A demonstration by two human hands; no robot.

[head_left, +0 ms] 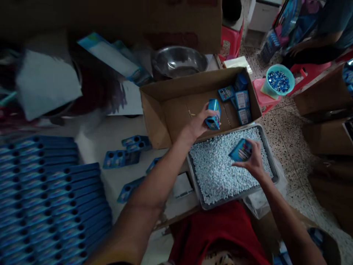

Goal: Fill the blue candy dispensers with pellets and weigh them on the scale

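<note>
My left hand (199, 125) is closed around a small blue box (214, 115) and holds it over the open cardboard carton (165, 110). Several more blue boxes (239, 100) lie in the carton's far right corner. My right hand (252, 160) grips another small blue box (241, 150) above a grey metal tray (198, 184) filled with small pale blue-white pellets (220, 169).
Stacks of flat blue box blanks (46, 202) lie at the left, with loose ones (121, 158) on the table. A steel bowl (179, 60) stands behind the carton. A teal bowl of blue pieces (278, 81) rests on a pink stool. Another person (317, 33) sits at the far right.
</note>
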